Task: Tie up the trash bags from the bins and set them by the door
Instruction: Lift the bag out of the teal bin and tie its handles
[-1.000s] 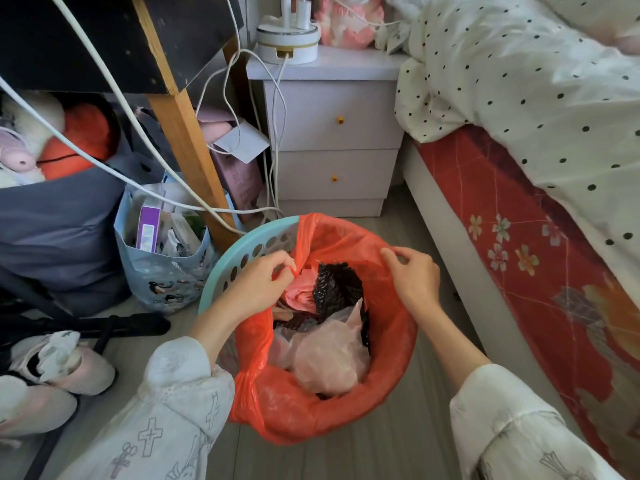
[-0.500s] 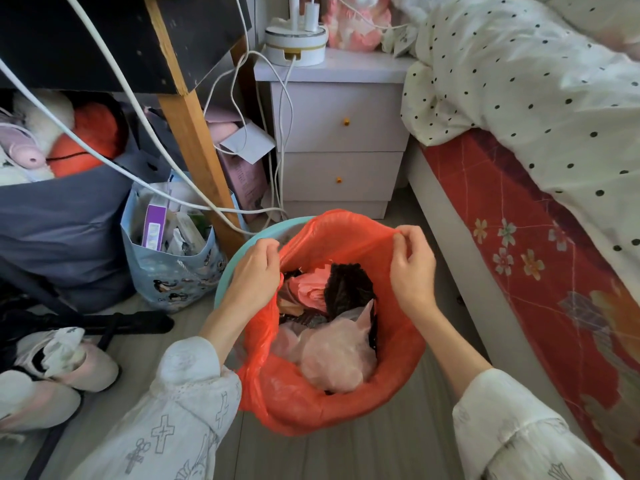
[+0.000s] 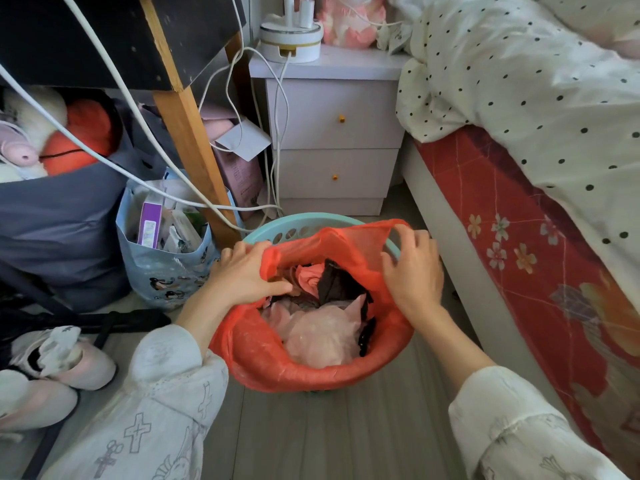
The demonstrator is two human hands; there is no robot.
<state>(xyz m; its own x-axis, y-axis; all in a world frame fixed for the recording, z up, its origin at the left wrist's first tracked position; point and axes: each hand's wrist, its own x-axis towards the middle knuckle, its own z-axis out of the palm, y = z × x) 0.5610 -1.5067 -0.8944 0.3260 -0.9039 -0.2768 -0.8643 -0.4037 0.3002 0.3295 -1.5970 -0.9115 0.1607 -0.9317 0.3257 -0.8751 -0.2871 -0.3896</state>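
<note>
While still lining bin [image 3: 304, 224], red bag [image 3: 311, 370], rim between hands [image 3: 414, 271]

No text is showing legibly anywhere. The purple box [image 3: 149, 220], sitting in the blue patterned bag [image 3: 166, 268] left of centre, is carrying a small white label too blurred to read. The pink carton [image 3: 240, 174] beside the nightstand [image 3: 332, 133] is bearing only faint, illegible print.

Both hands, left hand [image 3: 244, 271] and right hand [image 3: 414, 268], pinch the red trash bag [image 3: 311, 368] rim inside the teal bin [image 3: 298, 225], just before the nightstand [image 3: 332, 133].
</note>
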